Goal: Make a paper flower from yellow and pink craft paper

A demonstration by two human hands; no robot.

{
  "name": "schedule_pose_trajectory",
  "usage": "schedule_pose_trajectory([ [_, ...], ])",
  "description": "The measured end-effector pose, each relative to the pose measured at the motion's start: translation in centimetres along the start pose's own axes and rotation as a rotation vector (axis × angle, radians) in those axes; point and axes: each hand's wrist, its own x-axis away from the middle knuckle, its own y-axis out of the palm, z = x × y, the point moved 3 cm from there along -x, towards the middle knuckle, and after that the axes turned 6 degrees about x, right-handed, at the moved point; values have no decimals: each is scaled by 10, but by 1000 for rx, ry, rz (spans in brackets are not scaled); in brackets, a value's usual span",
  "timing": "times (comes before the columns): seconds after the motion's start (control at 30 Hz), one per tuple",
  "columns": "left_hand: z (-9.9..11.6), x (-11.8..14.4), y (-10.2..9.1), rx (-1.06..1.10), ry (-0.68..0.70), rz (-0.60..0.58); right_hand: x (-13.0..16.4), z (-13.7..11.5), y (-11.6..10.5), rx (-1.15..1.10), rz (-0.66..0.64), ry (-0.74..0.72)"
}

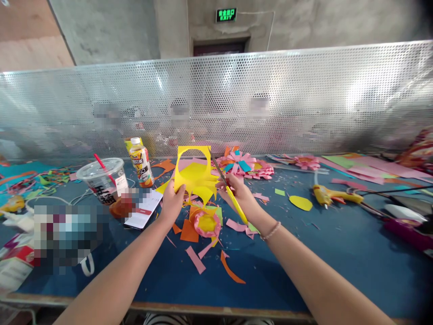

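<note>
Several patches are blurred: a block on the near left of the blue-topped bench [338, 253], the label zone beside the clear plastic cup with a red straw [101, 178], and shapes behind the perforated metal screen [304, 99]; the far right things are cut by the frame edge; the scissor blades are thin and hard to trace against the paper, so how far they gape is unclear. The yellow paper sheet with a round hole cut in its top and fringed points along its lower edge [194, 176] stands upright, long axis vertical, facing the camera; the left hand [172, 203] pinches its lower left edge, fingers closed on it; the right hand [241, 194] is closed around the yellow-handled scissors [228, 189], which slant up-left, tips meeting the sheet's right edge; below both hands lies a pink-rimmed yellow paper flower [206, 222] among scraps.
</note>
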Motion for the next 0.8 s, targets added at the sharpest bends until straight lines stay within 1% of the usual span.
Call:
schedule_pose_trajectory([
  [0.13, -4, 2, 2, -122, 9, 4, -1, 3, 2, -25, -1, -20],
  [0.23, -5, 5, 5, -135, -23, -25, -1, 2, 4, -61, -27, 1],
  [0.33, -2, 7, 9, -82, -46, -65, -3, 3, 6, -106, -19, 42],
  [0.47, 3, 11, 15, 56, -76, -144, -5, 5, 9, -139, -25, 69],
  [0.6, 7, 16, 19, 170, -130, -172, -5, 5, 9, -159, -18, 79],
  [0.7, 9, 19, 22, 197, -173, -204, -4, 4, 9, -181, -15, 69],
  [0.8, 10, 21, 25, 218, -210, -268, -3, 1, 10, -191, -38, 37],
])
